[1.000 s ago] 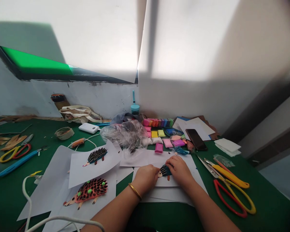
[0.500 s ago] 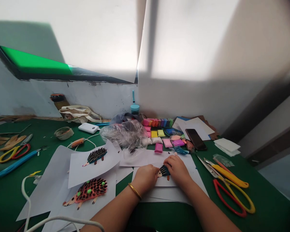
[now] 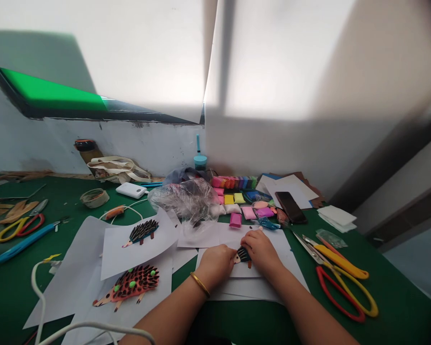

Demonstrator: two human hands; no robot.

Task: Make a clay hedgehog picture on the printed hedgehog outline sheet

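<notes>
A small hedgehog figure [image 3: 243,256] with a dark blue back, pale face and brown foot lies on white paper [image 3: 283,268]. My left hand [image 3: 218,263], with a gold bangle at the wrist, is closed at the face end, its fingertips touching the figure. Over the right part of the back rests my right hand [image 3: 260,248], fingers curled and pressed together; whatever they hold is too small to make out. To the left, a finished-looking dark hedgehog [image 3: 143,232] and a pink hedgehog with green dots [image 3: 134,283] lie on paper sheets.
Coloured clay packets [image 3: 235,220] and a clear plastic bag [image 3: 183,201] sit beyond the hands. At right are a phone [image 3: 290,207], large scissors [image 3: 339,282] and a yellow-handled cutter [image 3: 341,261]. More scissors [image 3: 21,227], a blue tool [image 3: 25,243] and a white cable [image 3: 39,292] lie left.
The fingers of my right hand have shifted slightly to the left over the hedgehog's back. My left hand stays almost where it was.
</notes>
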